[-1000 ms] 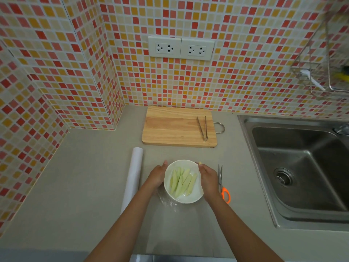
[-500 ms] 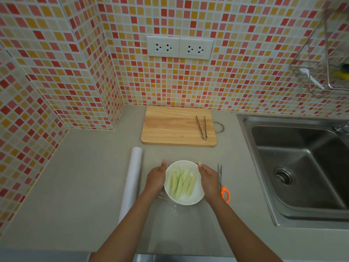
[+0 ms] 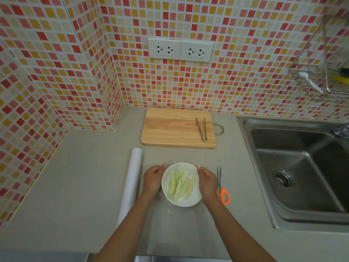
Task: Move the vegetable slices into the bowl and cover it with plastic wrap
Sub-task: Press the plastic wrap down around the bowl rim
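A white bowl sits on the grey counter in front of me and holds several pale green vegetable slices. Clear plastic wrap lies over and around the bowl, crinkled at its lower left. My left hand cups the bowl's left side and my right hand cups its right side, both pressing wrap against the bowl. The white roll of plastic wrap lies lengthwise to the left of my left hand.
Orange-handled scissors lie just right of my right hand. A wooden cutting board with metal tongs on it stands behind the bowl. A steel sink fills the right side. Tiled walls close the back and left.
Both hands stay on the bowl's sides with only slight shifts. The bowl and the other objects have not moved.
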